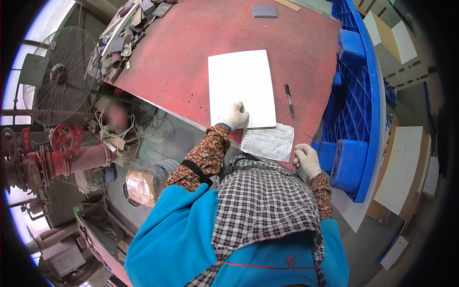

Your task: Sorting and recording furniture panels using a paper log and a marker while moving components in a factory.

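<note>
My left hand, in a white glove, lies flat on the near left corner of a blank white sheet on the red mesh-patterned tabletop. My right hand, also gloved, rests loosely curled at the table's near edge, just right of a printed paper form that partly slips under the white sheet. A black pen lies on the table to the right of the sheet, apart from both hands.
A blue plastic pallet stands along the table's right side. Scraps of material pile up at the far left edge, and a grey square piece lies at the far end. A standing fan and red valves are at left.
</note>
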The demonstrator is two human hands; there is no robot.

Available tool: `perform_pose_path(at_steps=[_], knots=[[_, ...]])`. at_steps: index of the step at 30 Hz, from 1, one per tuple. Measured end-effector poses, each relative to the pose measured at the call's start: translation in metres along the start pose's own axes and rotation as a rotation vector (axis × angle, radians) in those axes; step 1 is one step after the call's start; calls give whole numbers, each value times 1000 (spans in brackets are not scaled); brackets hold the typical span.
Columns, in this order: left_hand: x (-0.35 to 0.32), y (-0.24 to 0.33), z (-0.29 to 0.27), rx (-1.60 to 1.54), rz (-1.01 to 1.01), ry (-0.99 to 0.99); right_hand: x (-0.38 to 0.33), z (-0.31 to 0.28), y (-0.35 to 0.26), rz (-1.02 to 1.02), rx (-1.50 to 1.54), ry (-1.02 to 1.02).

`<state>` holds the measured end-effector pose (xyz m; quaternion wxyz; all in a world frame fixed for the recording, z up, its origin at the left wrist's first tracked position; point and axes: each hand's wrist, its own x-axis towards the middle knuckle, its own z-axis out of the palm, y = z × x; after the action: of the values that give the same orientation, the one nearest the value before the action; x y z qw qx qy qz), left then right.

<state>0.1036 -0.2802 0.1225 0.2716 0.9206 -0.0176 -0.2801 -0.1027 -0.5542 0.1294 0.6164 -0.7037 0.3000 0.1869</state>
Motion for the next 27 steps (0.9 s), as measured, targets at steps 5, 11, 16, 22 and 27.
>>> perform_pose_path(at_steps=[5, 11, 16, 22, 27], knots=[[0, -1, -1, -4, 4, -9, 0, 0, -1, -14, -16, 2], [-2, 2, -3, 40, 20, -3, 3, -1, 5, -15, 0, 4], [-5, 3, -4, 42, 24, 4, 1, 1, 1, -5, 9, 4], [-6, 4, -4, 37, 11, -1, 0, 1, -1, -9, 5, 4], [-7, 5, -4, 55, 14, -1, 1, -1, 1, -12, 11, 2]])
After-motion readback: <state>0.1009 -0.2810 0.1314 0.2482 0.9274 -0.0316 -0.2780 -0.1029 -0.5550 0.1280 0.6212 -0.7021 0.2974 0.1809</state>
